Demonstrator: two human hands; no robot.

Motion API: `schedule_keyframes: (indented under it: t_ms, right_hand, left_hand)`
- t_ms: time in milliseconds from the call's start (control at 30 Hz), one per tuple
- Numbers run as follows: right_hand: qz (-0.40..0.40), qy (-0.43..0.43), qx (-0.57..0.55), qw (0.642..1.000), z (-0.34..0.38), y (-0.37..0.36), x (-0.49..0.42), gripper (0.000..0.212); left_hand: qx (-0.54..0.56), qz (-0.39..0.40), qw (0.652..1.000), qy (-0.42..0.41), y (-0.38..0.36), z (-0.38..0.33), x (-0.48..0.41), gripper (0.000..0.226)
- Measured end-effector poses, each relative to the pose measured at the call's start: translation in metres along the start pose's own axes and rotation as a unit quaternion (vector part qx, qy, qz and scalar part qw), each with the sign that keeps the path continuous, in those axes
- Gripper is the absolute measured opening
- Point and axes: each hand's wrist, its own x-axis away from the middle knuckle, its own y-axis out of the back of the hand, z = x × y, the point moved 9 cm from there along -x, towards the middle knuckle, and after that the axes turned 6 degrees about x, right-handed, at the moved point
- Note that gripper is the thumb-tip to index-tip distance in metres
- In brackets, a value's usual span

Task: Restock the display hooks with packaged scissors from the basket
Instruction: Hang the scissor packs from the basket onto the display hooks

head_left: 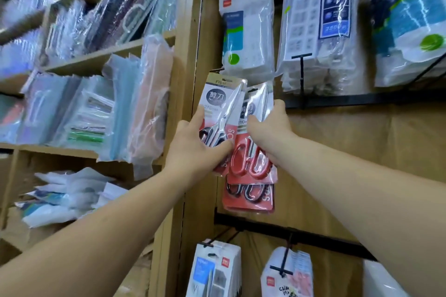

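Mid-frame, my left hand (pixel 193 144) grips a black-handled scissors pack (pixel 220 113), while my right hand (pixel 268 125) pinches the red-handled scissors pack (pixel 251 152) just beside it, against the pegboard (pixel 337 152).

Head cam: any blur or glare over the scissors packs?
Head view: motion blur smears the left shelves; glare streaks the hanging bags top right; the scissors packs gripped by the left hand and right hand are mostly legible, with light film glare.
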Motion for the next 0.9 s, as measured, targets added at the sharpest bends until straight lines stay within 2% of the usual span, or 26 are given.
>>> schedule_keyframes:
  t_ms: [167, 267, 533, 667, 900]
  right_hand:
    - [-0.004, 0.005, 0.005, 1.000, 0.015, -0.004, -0.008, 0.038]
    - [0.004, -0.007, -0.012, 1.000, 0.008, -0.004, -0.010, 0.039]
    - [0.019, 0.036, -0.032, 0.999, -0.016, 0.012, -0.011, 0.031]
    - [0.029, 0.023, -0.051, 0.998, -0.035, 0.010, -0.004, 0.033]
    - [0.045, 0.025, -0.074, 0.996, -0.048, 0.009, -0.001, 0.031]
  left_hand:
    - [0.052, 0.007, 0.998, 0.040, -0.003, 0.013, -0.023, 0.102]
    - [0.048, 0.031, 0.996, 0.074, -0.009, 0.022, -0.031, 0.115]
    - [0.028, 0.048, 0.996, 0.070, -0.025, 0.034, -0.026, 0.119]
    - [0.020, 0.038, 0.997, 0.068, -0.027, 0.035, -0.021, 0.118]
    - [0.107, 0.051, 0.988, 0.098, -0.026, 0.034, -0.019, 0.120]
